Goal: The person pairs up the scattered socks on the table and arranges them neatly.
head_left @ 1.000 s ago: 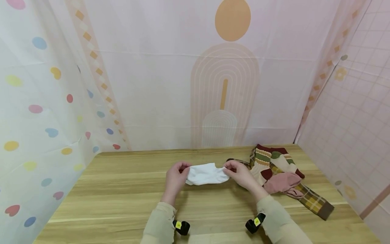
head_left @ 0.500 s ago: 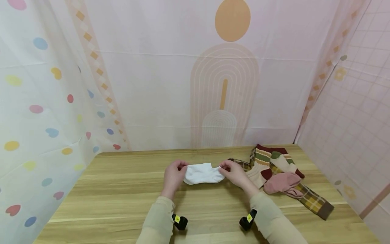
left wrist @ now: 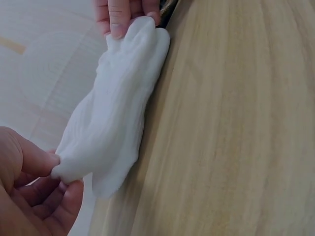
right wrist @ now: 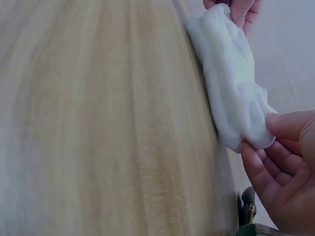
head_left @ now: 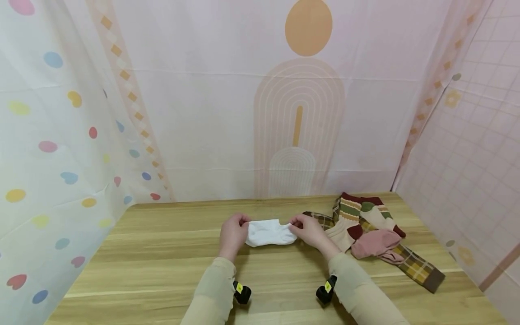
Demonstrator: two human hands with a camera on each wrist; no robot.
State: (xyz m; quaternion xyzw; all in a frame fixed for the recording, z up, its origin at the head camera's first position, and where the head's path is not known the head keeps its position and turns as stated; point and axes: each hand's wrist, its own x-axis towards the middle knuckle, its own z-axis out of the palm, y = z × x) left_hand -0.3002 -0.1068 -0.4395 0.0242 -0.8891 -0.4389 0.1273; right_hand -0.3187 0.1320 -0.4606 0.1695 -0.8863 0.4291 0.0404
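Stretched sideways between both hands is a white low-cut sock (head_left: 270,232), seen near the middle of the table. My left hand (head_left: 233,234) pinches its left end between thumb and fingers, as the left wrist view also shows with the white sock (left wrist: 110,103) running up from that hand (left wrist: 37,189). My right hand (head_left: 310,232) pinches the other end near the notched opening. In the right wrist view, thumb and fingers of that hand (right wrist: 285,157) grip the sock's edge. A second white layer seems to lie along the sock; whether it is a separate sock, I cannot tell.
Right of my right hand lies a loose pile on the wooden table (head_left: 162,271): cream socks with maroon heels (head_left: 349,221), a pink sock (head_left: 375,243) and a brown-yellow plaid sock (head_left: 420,268). Patterned curtains (head_left: 203,113) rise behind the table and at both sides.
Both hands still pinch the white sock. The sock and my right hand have shifted slightly left, and the right forearm has moved left too. The pile stays put.
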